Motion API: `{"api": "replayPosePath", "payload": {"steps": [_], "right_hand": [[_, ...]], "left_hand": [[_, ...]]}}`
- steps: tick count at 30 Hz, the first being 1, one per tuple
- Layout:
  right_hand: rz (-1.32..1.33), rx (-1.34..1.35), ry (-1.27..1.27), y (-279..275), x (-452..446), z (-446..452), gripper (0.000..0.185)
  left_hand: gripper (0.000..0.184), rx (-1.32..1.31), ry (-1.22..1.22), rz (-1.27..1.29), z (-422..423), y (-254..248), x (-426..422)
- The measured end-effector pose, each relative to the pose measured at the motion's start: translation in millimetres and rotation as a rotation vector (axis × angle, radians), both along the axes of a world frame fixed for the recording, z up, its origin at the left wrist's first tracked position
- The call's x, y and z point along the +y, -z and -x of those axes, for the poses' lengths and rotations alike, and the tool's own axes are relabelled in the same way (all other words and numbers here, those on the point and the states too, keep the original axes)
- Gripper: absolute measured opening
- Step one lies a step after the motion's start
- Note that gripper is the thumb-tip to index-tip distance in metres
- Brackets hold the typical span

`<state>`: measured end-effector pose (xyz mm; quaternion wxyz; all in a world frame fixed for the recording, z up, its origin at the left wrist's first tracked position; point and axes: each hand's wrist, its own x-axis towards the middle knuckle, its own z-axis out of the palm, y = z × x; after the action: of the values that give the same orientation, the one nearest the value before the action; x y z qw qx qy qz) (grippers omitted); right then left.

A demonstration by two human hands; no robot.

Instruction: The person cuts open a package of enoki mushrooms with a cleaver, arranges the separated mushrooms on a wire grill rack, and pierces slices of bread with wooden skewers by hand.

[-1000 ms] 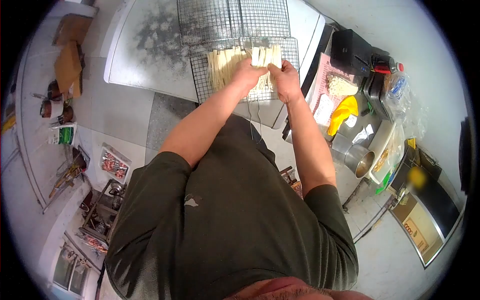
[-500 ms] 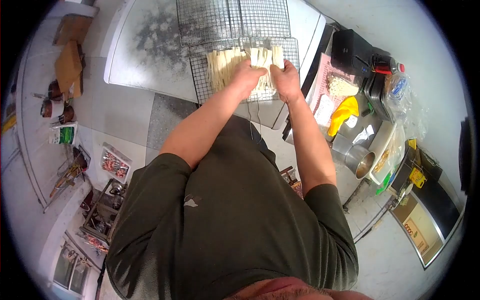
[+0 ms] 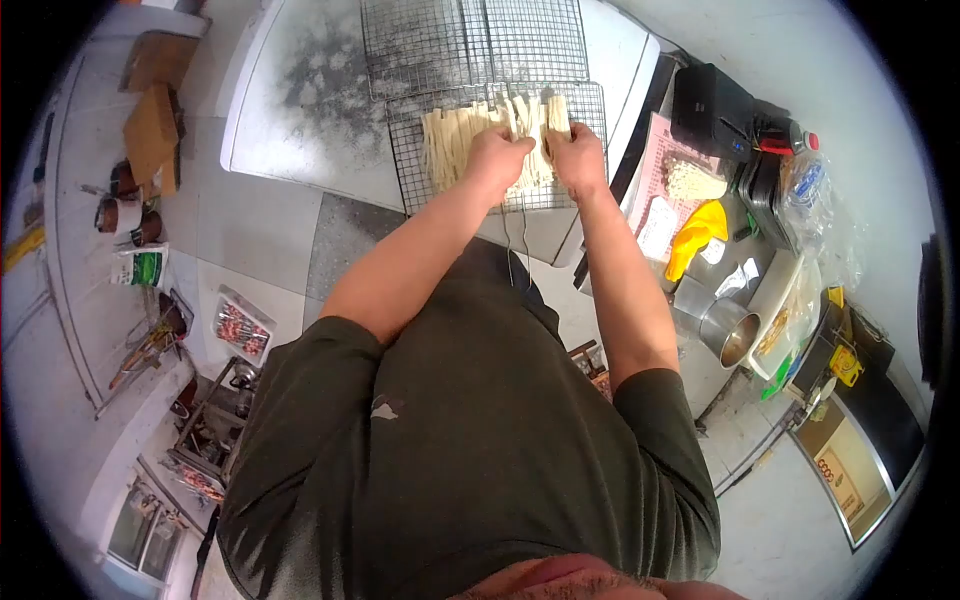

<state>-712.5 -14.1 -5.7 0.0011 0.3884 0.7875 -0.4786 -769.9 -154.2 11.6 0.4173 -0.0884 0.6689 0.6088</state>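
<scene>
Pale strips (image 3: 455, 140), like noodles or cut dough, lie side by side across a wire rack (image 3: 408, 150). My left hand (image 3: 497, 160) is closed at the middle of the row, thumb pointing right, with strips at its fingertips. Just to its right, my right hand (image 3: 578, 160) pinches strips at the right end of the row. Between the two hands, a few strips show. The undersides of both hands' fingers are hidden. A long thin wire handle (image 3: 509, 245) hangs from the rack's near side toward my body.
Behind lies another rack panel (image 3: 530, 40) on the white, flour-dusted table (image 3: 270, 120). On the right stand a black box (image 3: 712, 112), a yellow cloth (image 3: 697, 238), a metal pot (image 3: 735, 335) and plastic bags (image 3: 810, 190). A tray of skewers (image 3: 242, 325) sits lower left.
The view has shifted slightly. My right hand has moved a little away from my left hand, and strips at the right end now stand slightly apart from the others.
</scene>
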Motion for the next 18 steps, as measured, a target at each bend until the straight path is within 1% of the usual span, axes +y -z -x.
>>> {"api": "replayPosePath", "payload": {"steps": [2, 5, 6, 8, 11, 14, 15, 17, 18], "right_hand": [[0.05, -0.005, 0.007, -6.1, -0.4, -0.5, 0.04], [0.05, 0.007, 0.004, -13.8, -1.3, -2.0, 0.041], [0.035, 0.015, -0.001, -16.5, -1.1, -1.5, 0.041], [0.093, -0.002, 0.014, -24.0, -1.3, -0.2, 0.041], [0.231, 0.02, 0.079, -14.8, 2.5, -3.3, 0.039], [0.365, 0.043, 0.136, -18.5, 3.4, -3.4, 0.037], [0.402, 0.047, 0.152, -21.7, 4.4, -3.7, 0.036], [0.46, 0.068, 0.157, -11.2, 9.8, -5.1, 0.036], [0.489, 0.076, 0.161, -12.7, 10.0, -5.7, 0.036]], "left_hand": [[0.031, 0.014, -0.019, -0.016, -1.2, -0.8, -6.1], [0.034, 0.182, 0.105, 0.175, 1.0, -7.5, -20.2], [0.035, 0.254, 0.106, 0.17, 0.3, -8.1, -23.6], [0.038, 0.398, 0.113, 0.159, -1.2, -8.9, -27.8], [0.046, 1.018, 0.352, 0.191, 0.3, -9.7, -26.6], [0.054, 1.442, 0.541, 0.311, 5.7, -16.4, -17.5], [0.055, 1.392, 0.552, 0.327, 10.1, -9.6, -14.6], [0.059, 1.294, 0.577, 0.353, 25.8, 15.7, -6.8], [0.056, 1.273, 0.649, 0.395, 31.2, 20.1, -4.8]]}}
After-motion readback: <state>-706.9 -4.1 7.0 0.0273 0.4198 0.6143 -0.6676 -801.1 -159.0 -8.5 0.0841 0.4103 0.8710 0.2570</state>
